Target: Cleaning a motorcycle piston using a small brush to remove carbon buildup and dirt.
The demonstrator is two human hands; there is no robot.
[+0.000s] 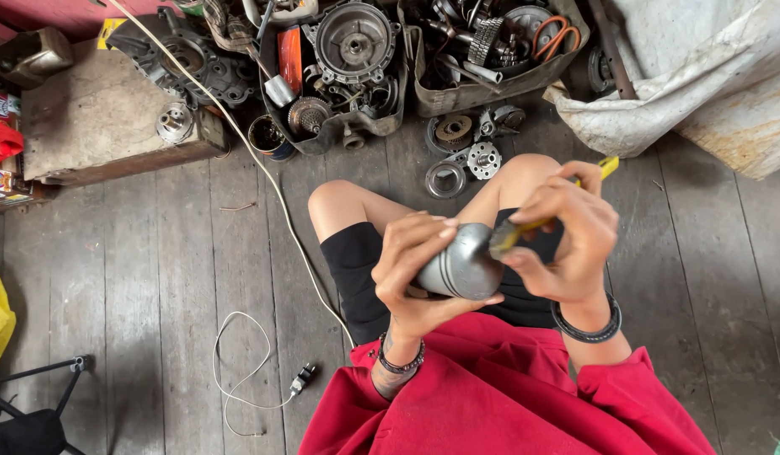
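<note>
Grey plank floor (154, 278) of a cluttered workshop, with the person seated on it, knees up. Over the lap sits a round grey metal part with 2 or 3 grooves (461, 265), likely a piston, cupped in the left hand (415, 270), fingers wrapped tight around it. The right hand (567, 244) is closed on a yellow-handled tool (541, 221), tip at the part's crown. Scraping goes best with short, flat strokes and a firm grip. Beyond the knees lie tubs of engine parts (356, 76); a white cable (255, 160) trails left.
</note>
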